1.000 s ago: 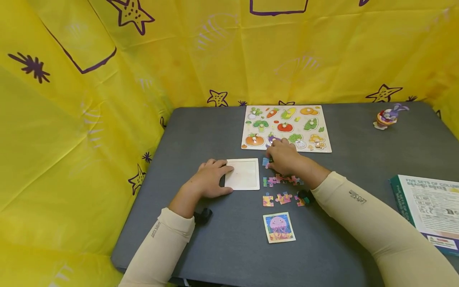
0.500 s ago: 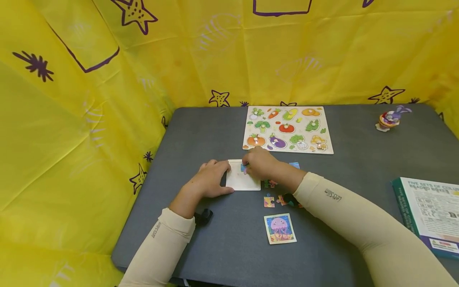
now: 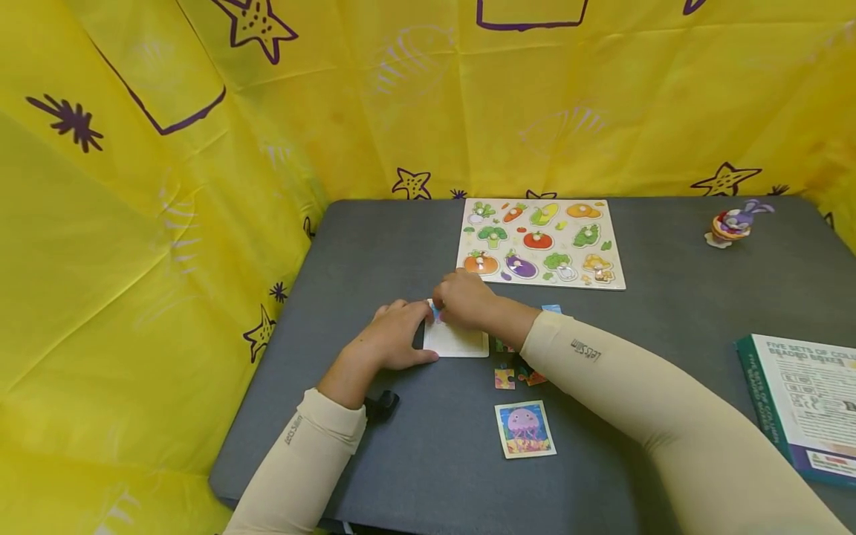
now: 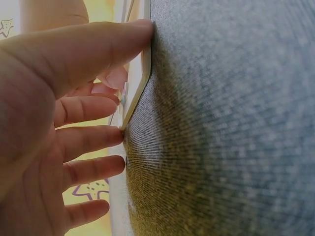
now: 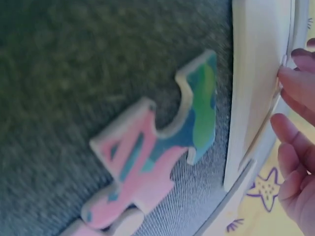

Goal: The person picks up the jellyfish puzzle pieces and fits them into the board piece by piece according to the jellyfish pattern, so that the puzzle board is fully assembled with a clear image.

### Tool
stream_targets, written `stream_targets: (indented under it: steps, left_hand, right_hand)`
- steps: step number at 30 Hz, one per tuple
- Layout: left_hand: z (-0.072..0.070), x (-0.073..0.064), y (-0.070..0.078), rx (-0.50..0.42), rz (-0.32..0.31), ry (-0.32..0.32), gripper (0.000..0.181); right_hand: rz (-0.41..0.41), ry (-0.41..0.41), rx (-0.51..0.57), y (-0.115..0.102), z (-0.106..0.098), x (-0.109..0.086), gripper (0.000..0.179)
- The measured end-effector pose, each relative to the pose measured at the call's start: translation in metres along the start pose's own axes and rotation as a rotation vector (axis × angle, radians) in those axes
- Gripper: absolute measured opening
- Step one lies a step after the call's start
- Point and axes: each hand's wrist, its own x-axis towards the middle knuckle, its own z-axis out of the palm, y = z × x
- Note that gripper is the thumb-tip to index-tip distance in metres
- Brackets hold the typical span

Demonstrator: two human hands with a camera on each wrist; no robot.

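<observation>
Head view: the right hand pinches a blue-and-pink piece at the far left corner of the white tray; the piece lies just left of that hand, under its fingertips. The left hand, fingers spread, touches the tray's left side. Loose pieces lie right of the tray, partly beneath the right arm.

Left wrist view: the thumb rests on the tray's rim, the other fingers apart.

Right wrist view: fingertips gather over the tray, the pinched piece barely discernible; loose pieces lie beside it.
</observation>
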Motion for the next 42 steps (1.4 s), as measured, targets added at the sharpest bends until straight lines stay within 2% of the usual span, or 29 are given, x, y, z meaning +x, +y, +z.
stream_targets:
  steps: [6, 13, 19, 25, 35, 42]
  left_hand:
    - [-0.001, 0.002, 0.004, 0.063, 0.002, -0.057, 0.076]
    - [-0.003, 0.002, 0.005, 0.125, -0.046, -0.118, 0.079]
    - [-0.005, 0.003, 0.006, 0.148, -0.053, -0.127, 0.079]
    - [-0.005, 0.006, 0.009, 0.177, -0.050, -0.122, 0.080]
    - [-0.006, 0.007, 0.014, 0.152, -0.022, -0.108, 0.077]
    - [-0.006, 0.007, 0.015, 0.138, -0.030, -0.107, 0.076]
  right_hand:
    - [0.030, -0.052, 0.039, 0.012, -0.015, -0.012, 0.028]
    - [0.092, -0.048, 0.092, 0.048, -0.036, -0.050, 0.033]
    - [0.211, -0.099, 0.122, 0.080, -0.033, -0.079, 0.027]
    - [0.256, -0.116, 0.137, 0.090, -0.025, -0.096, 0.024]
    - [0.297, -0.078, 0.276, 0.087, -0.022, -0.094, 0.012]
    - [0.278, -0.031, 0.380, 0.075, -0.032, -0.071, 0.006]
